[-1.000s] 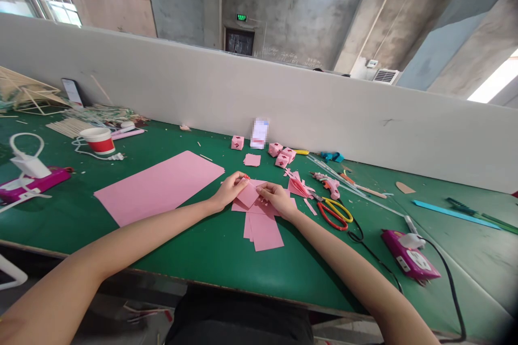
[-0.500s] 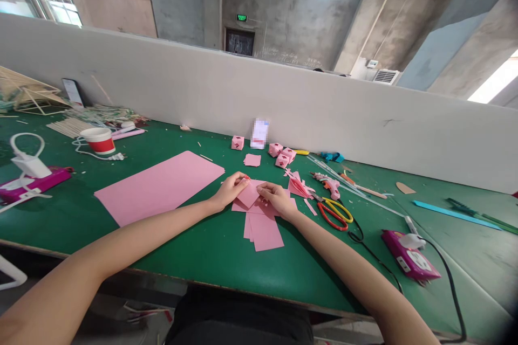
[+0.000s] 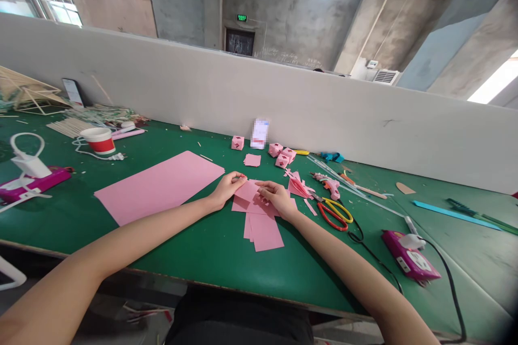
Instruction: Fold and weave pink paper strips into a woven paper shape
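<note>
My left hand (image 3: 226, 191) pinches the left corner of a small pink paper square (image 3: 245, 192), which is raised and tilted above the other sheets. At its right edge is my right hand (image 3: 277, 198), thumb and index finger bent around the corner and the other fingers curled below. Beneath both hands lie loose pink paper pieces (image 3: 264, 233), partly overlapping. A small stack of pink squares (image 3: 252, 160) rests beyond the hands. Several folded pink paper cubes (image 3: 282, 159) sit farther back, with one lone cube (image 3: 237, 143) to their left.
A large pink sheet (image 3: 162, 186) lies left. On the right are scissors (image 3: 335, 213), a pink glue gun (image 3: 332, 187) and a magenta power strip (image 3: 410, 256) with a black cord. A paper cup (image 3: 99, 141) stands far left; a phone (image 3: 259, 133) leans against the partition (image 3: 343, 113).
The pink square has shifted slightly left and tilted flatter with my left hand. My right index finger has straightened along its edge.
</note>
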`<state>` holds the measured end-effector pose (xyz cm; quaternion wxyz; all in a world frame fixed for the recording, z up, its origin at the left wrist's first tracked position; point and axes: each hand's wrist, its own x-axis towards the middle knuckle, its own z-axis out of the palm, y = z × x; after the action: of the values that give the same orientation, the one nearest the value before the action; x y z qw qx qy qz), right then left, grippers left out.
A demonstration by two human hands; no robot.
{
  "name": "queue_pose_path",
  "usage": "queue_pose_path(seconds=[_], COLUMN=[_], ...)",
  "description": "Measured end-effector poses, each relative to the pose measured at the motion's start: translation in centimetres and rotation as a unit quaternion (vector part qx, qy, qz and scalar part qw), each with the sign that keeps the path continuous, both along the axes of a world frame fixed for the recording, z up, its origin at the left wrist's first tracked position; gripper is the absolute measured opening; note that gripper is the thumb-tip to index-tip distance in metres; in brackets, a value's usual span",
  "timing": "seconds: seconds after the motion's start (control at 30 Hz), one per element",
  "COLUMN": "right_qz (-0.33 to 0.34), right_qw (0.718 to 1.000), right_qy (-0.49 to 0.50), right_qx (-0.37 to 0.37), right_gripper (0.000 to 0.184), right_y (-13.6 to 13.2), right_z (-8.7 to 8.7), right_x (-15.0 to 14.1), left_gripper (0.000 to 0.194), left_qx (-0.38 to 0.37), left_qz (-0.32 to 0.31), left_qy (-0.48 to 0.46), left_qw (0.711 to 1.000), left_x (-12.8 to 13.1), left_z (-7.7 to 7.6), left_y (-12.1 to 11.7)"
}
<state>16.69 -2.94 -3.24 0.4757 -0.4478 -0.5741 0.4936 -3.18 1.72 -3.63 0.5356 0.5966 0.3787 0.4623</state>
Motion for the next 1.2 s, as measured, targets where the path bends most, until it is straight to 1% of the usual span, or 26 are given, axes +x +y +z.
queue_pose_path(seconds=[0.1,0.33,0.53,0.77,1.0,1.2], right_qz=[-0.014,-0.027,-0.032,-0.022,-0.010,-0.016], right_qw=[1.000,0.999,0.999,1.000,0.997,1.000], right_qy=[0.004,0.021,0.023,0.016,0.069,-0.006], right_qx=[-0.005,-0.006,-0.007,-0.015,-0.041,-0.021], right_gripper=[0.035,0.035,0.034,0.034,0.037,0.037], right_y=[0.05,0.22,0.23,0.00,-0.20,-0.03], right_z=[0.03,-0.09,-0.20,0.24,0.76,0.58], right_x=[-0.11,-0.21,-0.28,-0.25,-0.29,-0.49], left_gripper=[0.034,0.034,0.032,0.035,0.036,0.034], left_qx=[-0.009,-0.019,-0.022,-0.011,0.009,0.026], left_qz=[-0.008,-0.047,-0.025,-0.022,-0.035,-0.039], left_qy=[-0.006,-0.020,-0.021,-0.009,0.002,0.016], left_qw=[1.000,0.999,0.999,1.000,0.999,0.999], left_x=[-0.07,-0.25,-0.25,-0.15,-0.10,0.01], left_z=[0.30,0.76,0.69,0.57,0.14,0.37], left_y=[-0.14,-0.30,-0.24,-0.14,0.03,-0.40])
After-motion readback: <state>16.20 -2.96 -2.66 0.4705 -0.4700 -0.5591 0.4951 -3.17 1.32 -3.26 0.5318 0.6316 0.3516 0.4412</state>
